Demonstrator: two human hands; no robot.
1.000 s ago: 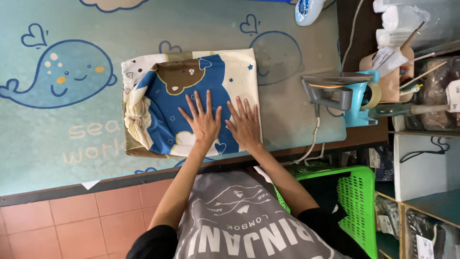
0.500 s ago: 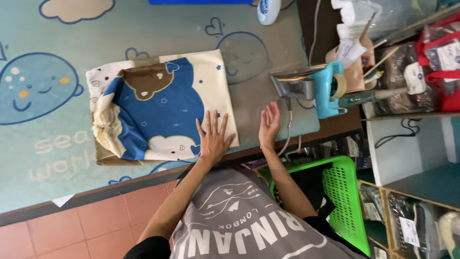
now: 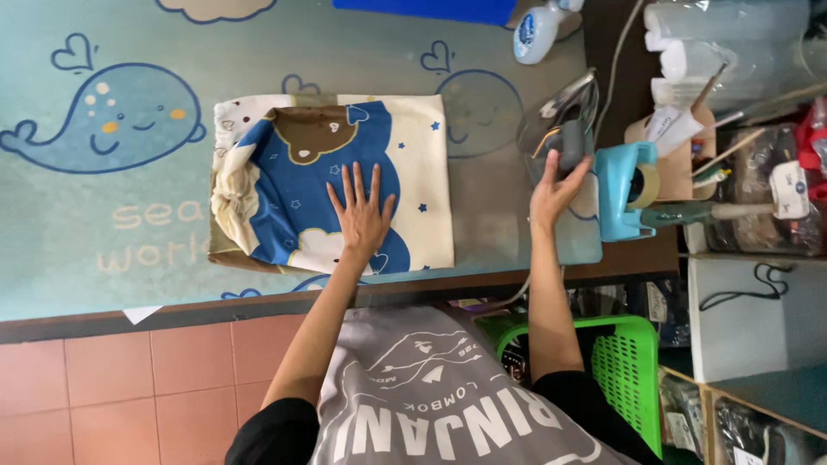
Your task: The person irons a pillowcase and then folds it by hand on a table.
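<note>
Left fingers: spread wide and laid flat, palm down, on the folded cloth (image 3: 332, 176); nothing is pinched.
Left hand (image 3: 363, 217): rests on the blue printed area, near the edge of the cloth closest to the person.
Right fingers: curled around the grey handle of the iron (image 3: 564, 129); how tightly they close on it cannot be told, since the handle hides the fingertips.
Right hand (image 3: 551, 185): reaches away from the body to the iron, well apart from the left hand.
Folded cloth, position: lies flat on the padded mat with whale print (image 3: 129, 215), left of the iron, folded into a rough rectangle with a gathered, wrinkled edge on its far left side.
Folded cloth, handling: judged soft, light and limp; it will slide and crease easily, so a flat palm holds it better than a pinch. To lift it, take hold at a folded edge or corner.
Iron, position: stands at the right end of the mat, just beside the blue tape dispenser (image 3: 627, 185), its cord running off toward the shelf.
Iron, handling: judged rigid and fairly heavy, possibly hot at the soleplate; take it by the handle only.
Surroundings: a white spray bottle (image 3: 538, 30) lies beyond the iron; a green plastic basket (image 3: 633, 366) stands below the table edge.
</note>
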